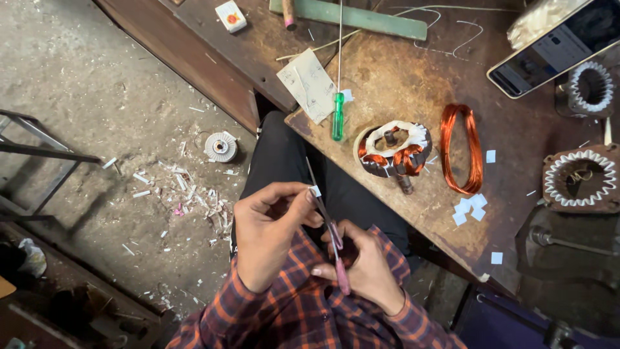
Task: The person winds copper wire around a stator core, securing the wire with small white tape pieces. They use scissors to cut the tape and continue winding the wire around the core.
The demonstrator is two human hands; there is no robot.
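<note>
pink-handled metal scissors (330,232) sit in the right hand (365,268), fingers closed through the handles, over the lap. left hand (268,236) pinches a tiny white paper square (315,191) against the blades. wooden workbench (400,84) beyond holds a motor stator with copper windings (394,148), loose copper wire coil (462,148), green-handled screwdriver (338,116).

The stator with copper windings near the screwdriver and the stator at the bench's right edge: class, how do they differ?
The wound stator carries copper coils; the bare stator shows only white slot liners. The wound one sits tilted, a shaft through it; the bare one lies flat with an open bore. Both are round and paper-lined.
</note>
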